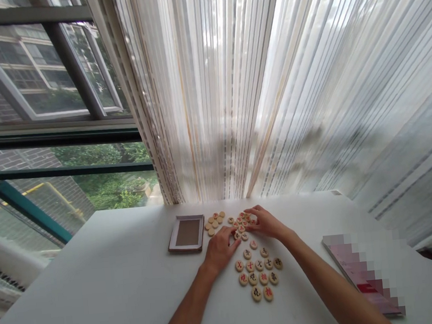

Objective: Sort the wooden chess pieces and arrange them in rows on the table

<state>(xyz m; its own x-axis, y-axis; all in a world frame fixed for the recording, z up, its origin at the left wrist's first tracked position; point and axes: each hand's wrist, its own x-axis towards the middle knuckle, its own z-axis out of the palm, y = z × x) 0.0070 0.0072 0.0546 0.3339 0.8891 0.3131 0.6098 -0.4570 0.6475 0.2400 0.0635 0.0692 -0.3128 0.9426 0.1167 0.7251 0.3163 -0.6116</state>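
Observation:
Several round wooden chess discs with red and black characters lie on a white table point(108, 272). A loose heap of discs point(242, 221) sits near the far edge, and a neat cluster in rows point(259, 274) lies closer to me. My left hand point(220, 250) rests palm down with fingers curled, its fingertips touching discs at the heap's near side. My right hand point(264, 221) reaches over the heap, fingers bent onto the discs there. Whether either hand pinches a disc is hidden.
A shallow rectangular box point(187, 233) with a light rim lies left of the discs. A small group of blank-faced discs point(214, 222) sits beside it. A pink booklet point(361, 270) lies at the right. Sheer striped curtains and a window stand behind the table.

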